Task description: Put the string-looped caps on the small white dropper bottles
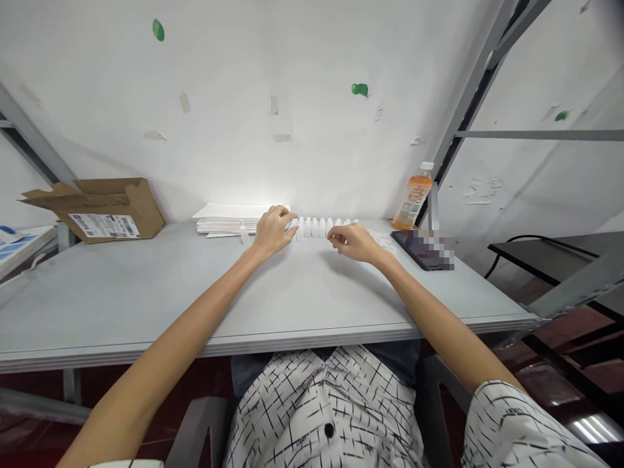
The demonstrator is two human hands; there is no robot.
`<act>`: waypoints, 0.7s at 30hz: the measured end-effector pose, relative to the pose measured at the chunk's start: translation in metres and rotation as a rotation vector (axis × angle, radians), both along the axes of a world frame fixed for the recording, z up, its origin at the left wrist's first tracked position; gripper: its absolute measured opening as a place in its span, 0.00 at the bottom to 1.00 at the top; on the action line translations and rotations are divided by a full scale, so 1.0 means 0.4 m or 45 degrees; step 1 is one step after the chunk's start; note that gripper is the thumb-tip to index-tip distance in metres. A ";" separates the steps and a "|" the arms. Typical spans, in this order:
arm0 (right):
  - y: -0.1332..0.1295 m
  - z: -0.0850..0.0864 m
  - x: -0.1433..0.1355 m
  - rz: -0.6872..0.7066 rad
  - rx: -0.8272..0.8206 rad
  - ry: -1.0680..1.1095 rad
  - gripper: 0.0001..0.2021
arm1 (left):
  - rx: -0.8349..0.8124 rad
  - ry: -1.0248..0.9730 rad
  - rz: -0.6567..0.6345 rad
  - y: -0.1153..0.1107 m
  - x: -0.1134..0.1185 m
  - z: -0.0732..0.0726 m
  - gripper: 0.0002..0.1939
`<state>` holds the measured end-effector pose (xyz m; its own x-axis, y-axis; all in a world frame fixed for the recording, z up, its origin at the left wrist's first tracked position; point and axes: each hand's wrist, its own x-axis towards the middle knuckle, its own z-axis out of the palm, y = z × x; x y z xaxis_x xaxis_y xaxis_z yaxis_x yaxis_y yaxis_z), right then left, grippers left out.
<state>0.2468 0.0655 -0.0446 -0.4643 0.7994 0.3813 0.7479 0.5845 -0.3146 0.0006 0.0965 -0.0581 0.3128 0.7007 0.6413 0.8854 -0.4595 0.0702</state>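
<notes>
Small white bottles (314, 227) stand upright in a close row on the desk (302, 286), between both hands.

The single view is looking out from the wearer's head, facing forward and steeply down over the gray table (195, 292) toward the white wall (312, 97). It is sitting close above the patterned shirt (322, 416), which is filling the bottom edge, while the wall is rising across the top. No second view is sharing any part of this scene.
</notes>
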 end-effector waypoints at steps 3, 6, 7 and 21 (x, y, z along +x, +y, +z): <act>-0.001 0.001 -0.002 -0.002 0.013 -0.013 0.12 | -0.088 0.097 -0.021 0.037 0.032 0.026 0.15; -0.003 0.005 -0.003 -0.023 0.008 -0.019 0.13 | -0.215 0.207 0.044 0.072 0.059 0.050 0.14; -0.004 0.007 -0.003 -0.027 0.003 -0.021 0.13 | -0.239 0.222 0.072 0.080 0.064 0.055 0.13; 0.003 0.019 0.015 -0.023 0.029 0.058 0.11 | -0.293 0.095 0.043 0.080 0.067 0.054 0.06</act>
